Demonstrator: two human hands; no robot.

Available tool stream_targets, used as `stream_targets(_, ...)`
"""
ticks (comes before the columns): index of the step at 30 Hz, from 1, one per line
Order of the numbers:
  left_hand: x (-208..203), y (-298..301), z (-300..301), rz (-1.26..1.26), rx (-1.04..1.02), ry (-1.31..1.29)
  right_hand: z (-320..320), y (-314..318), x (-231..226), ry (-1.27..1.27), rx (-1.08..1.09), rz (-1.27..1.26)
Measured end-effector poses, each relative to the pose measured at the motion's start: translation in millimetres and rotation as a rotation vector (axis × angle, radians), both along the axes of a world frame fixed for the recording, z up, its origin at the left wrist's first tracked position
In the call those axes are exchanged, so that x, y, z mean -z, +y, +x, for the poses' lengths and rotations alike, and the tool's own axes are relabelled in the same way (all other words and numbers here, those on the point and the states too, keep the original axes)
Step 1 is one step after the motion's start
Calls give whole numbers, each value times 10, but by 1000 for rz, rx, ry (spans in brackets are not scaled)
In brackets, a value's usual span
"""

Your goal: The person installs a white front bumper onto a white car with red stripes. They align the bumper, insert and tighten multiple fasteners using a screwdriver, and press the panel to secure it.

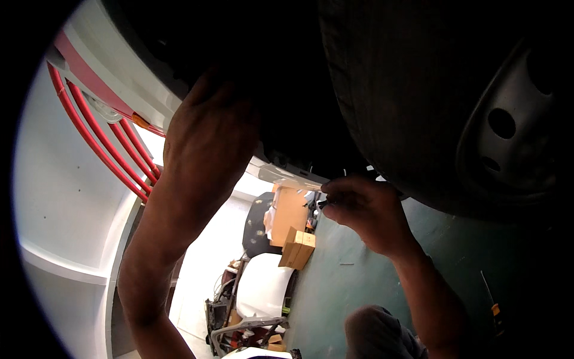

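My left hand reaches up against the white body panel of a car, at the rim of the dark wheel arch. Its fingers vanish into shadow, so their grip does not show. Lower and to the right, my right hand is pinched around a small black piece, whose exact kind I cannot make out. That hand is close by the lower panel edge, beneath the tyre. Much of the arch's inside is too dark to read.
A grey wheel with round holes fills the right side. On the green floor lies a screwdriver with a yellow handle. Cardboard boxes, a white panel and loose car parts stand beyond. Red tubes curve at left.
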State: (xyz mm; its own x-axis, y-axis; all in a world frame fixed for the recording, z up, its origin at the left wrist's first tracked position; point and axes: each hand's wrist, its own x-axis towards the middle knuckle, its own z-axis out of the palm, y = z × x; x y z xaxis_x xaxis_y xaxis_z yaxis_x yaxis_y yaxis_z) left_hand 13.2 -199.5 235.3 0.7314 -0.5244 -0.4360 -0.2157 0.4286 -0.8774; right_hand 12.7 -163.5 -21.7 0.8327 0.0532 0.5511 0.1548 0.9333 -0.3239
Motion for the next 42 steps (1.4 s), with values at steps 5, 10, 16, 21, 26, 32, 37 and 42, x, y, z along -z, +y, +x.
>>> stream_targets(5, 1, -2, 3, 27, -154, -19, 48, 148, 26, -16, 10, 13)
stream_targets(10, -78, 91, 17, 26, -154, 9, 82, 164, -113, -67, -10, -24)
stream_targets(16, -27, 82, 22, 51, -264, -30, 163, 204, -252, -62, 98, 19)
stream_targets(21, -3, 117, 32, -15, -125, 85, 265, 256, -450, -53, 163, 130)
stream_targets(26, 20, 56, 39, 39, -229, 13, 408, 350, -636, 13, 316, 139)
stream_targets(32, 26, 170, 38, 30, -241, 44, 544, 321, -655, -19, 295, 163)
stream_targets(37, 22, 134, 5, 36, -229, 55, 545, 413, -761, -7, 339, 284)
stream_targets(42, 65, 174, -21, 26, -172, 69, 520, 412, -773, -7, 465, 272)
